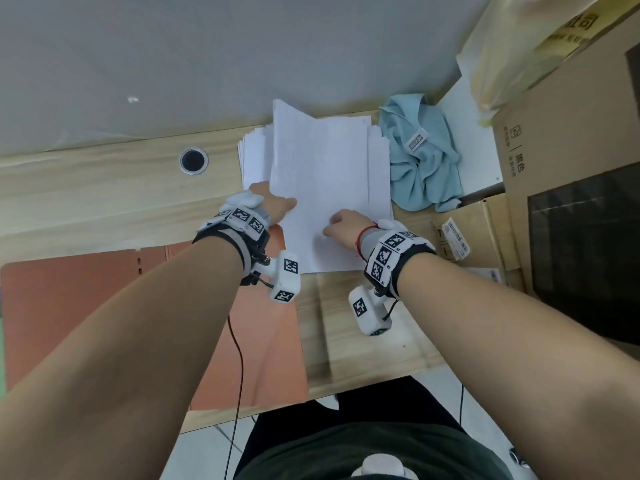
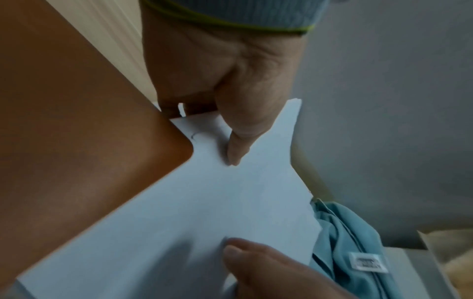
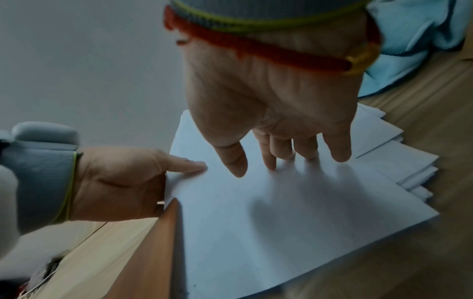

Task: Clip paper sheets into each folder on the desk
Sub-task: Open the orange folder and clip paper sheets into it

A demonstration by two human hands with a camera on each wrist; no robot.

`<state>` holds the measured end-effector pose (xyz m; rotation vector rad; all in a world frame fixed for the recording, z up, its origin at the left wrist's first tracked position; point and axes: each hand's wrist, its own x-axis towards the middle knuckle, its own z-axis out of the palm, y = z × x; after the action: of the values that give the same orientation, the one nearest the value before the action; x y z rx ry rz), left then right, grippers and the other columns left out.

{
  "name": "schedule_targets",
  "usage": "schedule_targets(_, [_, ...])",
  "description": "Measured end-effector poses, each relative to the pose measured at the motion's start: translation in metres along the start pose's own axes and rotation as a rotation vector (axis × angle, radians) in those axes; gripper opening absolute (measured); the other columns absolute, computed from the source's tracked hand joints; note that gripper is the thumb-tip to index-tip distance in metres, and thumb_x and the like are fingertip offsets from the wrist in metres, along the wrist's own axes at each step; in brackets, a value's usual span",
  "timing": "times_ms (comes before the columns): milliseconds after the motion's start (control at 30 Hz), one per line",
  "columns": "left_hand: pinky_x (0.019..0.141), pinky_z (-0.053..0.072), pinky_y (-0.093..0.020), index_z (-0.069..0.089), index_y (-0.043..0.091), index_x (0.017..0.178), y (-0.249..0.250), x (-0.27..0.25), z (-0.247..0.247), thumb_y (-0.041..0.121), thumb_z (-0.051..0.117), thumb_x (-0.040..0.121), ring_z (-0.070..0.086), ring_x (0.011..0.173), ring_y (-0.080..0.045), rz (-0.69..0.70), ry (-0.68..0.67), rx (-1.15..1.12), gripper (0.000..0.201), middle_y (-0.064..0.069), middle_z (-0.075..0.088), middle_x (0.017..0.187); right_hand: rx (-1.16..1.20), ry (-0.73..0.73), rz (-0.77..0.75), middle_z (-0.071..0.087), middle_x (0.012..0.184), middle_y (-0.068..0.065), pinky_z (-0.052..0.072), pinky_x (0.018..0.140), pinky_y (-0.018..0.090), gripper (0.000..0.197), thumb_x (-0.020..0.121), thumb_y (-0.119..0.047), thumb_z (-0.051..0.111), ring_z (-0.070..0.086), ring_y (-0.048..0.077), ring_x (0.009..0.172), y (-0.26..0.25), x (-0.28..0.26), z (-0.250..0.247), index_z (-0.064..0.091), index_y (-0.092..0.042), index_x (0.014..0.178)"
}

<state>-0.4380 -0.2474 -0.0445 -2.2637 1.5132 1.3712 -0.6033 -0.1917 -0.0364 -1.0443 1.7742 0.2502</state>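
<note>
A loose stack of white paper (image 1: 377,161) lies at the back of the wooden desk (image 1: 104,188). The top sheets (image 1: 322,188) sit skewed on it, reaching toward me. My left hand (image 1: 284,204) pinches their left edge, thumb (image 2: 238,145) on top and fingers underneath. My right hand (image 1: 332,226) rests on the sheets with straight fingers (image 3: 281,157), fingertips touching the paper. An orange folder (image 1: 104,306) lies open and flat at the near left. Its far right corner (image 3: 163,232) meets the sheets' near left corner; which lies on top is unclear.
A crumpled light blue cloth (image 1: 422,157) lies right of the stack. Cardboard boxes (image 1: 561,168) crowd the right side. A round cable hole (image 1: 193,160) sits in the desk left of the paper. A grey wall runs behind the desk.
</note>
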Motion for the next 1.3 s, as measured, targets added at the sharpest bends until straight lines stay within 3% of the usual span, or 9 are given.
schedule_targets(233, [0.078, 0.036, -0.021, 0.06, 0.01, 0.126, 0.026, -0.037, -0.007, 0.01, 0.061, 0.088, 0.061, 0.105, -0.021, 0.353, 0.125, -0.151, 0.038, -0.008, 0.066, 0.12, 0.154, 0.138, -0.021, 0.062, 0.128, 0.011, 0.046, 0.081, 0.03, 0.043, 0.09, -0.03, 0.063, 0.058, 0.03, 0.114, 0.006, -0.004, -0.026, 0.061, -0.01, 0.127])
schedule_targets(433, [0.079, 0.036, -0.018, 0.06, 0.011, 0.125, 0.035, -0.089, -0.054, 0.003, 0.058, 0.089, 0.058, 0.108, -0.02, 0.585, 0.148, -0.316, 0.037, 0.002, 0.063, 0.112, 0.583, 0.305, 0.015, 0.046, 0.142, 0.008, 0.04, 0.108, 0.04, 0.092, 0.072, -0.04, 0.082, 0.049, 0.025, 0.125, 0.018, -0.019, -0.048, 0.032, -0.013, 0.144])
schedule_targets(533, [0.086, 0.04, -0.023, 0.062, 0.009, 0.122, 0.02, -0.112, -0.078, 0.001, 0.055, 0.091, 0.058, 0.108, -0.021, 0.653, 0.141, -0.317, 0.033, -0.002, 0.065, 0.114, 0.704, 0.267, -0.084, 0.045, 0.147, 0.003, 0.036, 0.107, 0.041, 0.093, 0.072, -0.038, 0.084, 0.047, 0.02, 0.127, 0.011, -0.039, -0.057, 0.032, -0.018, 0.147])
schedule_targets(700, [0.097, 0.05, -0.04, 0.064, 0.011, 0.12, -0.035, -0.147, -0.112, 0.004, 0.058, 0.09, 0.064, 0.106, -0.018, 0.553, 0.078, -0.553, 0.032, -0.001, 0.069, 0.113, 0.834, 0.017, -0.388, 0.07, 0.119, -0.005, 0.039, 0.105, 0.042, 0.043, 0.079, -0.013, 0.078, 0.061, 0.013, 0.115, -0.026, -0.088, -0.037, 0.061, -0.022, 0.119])
schedule_targets(833, [0.096, 0.053, -0.049, 0.065, 0.018, 0.117, -0.086, -0.162, -0.119, 0.023, 0.073, 0.072, 0.069, 0.105, -0.022, 0.462, 0.084, -0.69, 0.046, -0.001, 0.072, 0.113, 0.882, 0.09, -0.517, 0.074, 0.109, 0.007, 0.053, 0.089, 0.035, 0.05, 0.058, -0.007, 0.087, 0.07, 0.021, 0.101, -0.046, -0.105, -0.002, 0.071, -0.009, 0.106])
schedule_targets(900, [0.095, 0.054, -0.048, 0.066, 0.016, 0.116, -0.11, -0.167, -0.117, 0.025, 0.079, 0.067, 0.07, 0.103, -0.021, 0.422, 0.108, -0.717, 0.051, -0.001, 0.073, 0.111, 0.849, 0.103, -0.532, 0.075, 0.106, 0.007, 0.056, 0.089, 0.037, 0.06, 0.048, -0.016, 0.091, 0.071, 0.023, 0.1, -0.053, -0.112, 0.015, 0.073, -0.008, 0.104])
schedule_targets(1033, [0.094, 0.054, -0.049, 0.071, 0.016, 0.1, -0.141, -0.169, -0.109, 0.024, 0.081, 0.061, 0.071, 0.099, -0.027, 0.358, 0.19, -0.806, 0.04, -0.007, 0.074, 0.101, 0.785, 0.1, -0.56, 0.076, 0.102, 0.004, 0.056, 0.089, 0.039, 0.041, 0.063, -0.006, 0.088, 0.072, 0.022, 0.097, -0.06, -0.119, 0.043, 0.074, -0.012, 0.1])
schedule_targets(1167, [0.096, 0.054, -0.046, 0.069, 0.002, 0.111, -0.158, -0.175, -0.111, 0.008, 0.079, 0.074, 0.07, 0.1, -0.027, 0.313, 0.266, -0.793, 0.039, -0.013, 0.073, 0.107, 0.771, 0.094, -0.594, 0.076, 0.103, 0.005, 0.056, 0.092, 0.038, 0.036, 0.068, 0.002, 0.084, 0.072, 0.021, 0.098, -0.065, -0.127, 0.062, 0.074, -0.015, 0.099])
schedule_targets(1300, [0.084, 0.058, -0.025, 0.068, 0.002, 0.114, -0.168, -0.18, -0.113, 0.005, 0.08, 0.076, 0.069, 0.094, -0.018, 0.316, 0.298, -0.767, 0.04, -0.007, 0.071, 0.108, 0.768, 0.076, -0.582, 0.076, 0.104, 0.006, 0.054, 0.095, 0.042, 0.038, 0.065, 0.0, 0.085, 0.071, 0.022, 0.101, -0.063, -0.128, 0.072, 0.075, -0.014, 0.099])
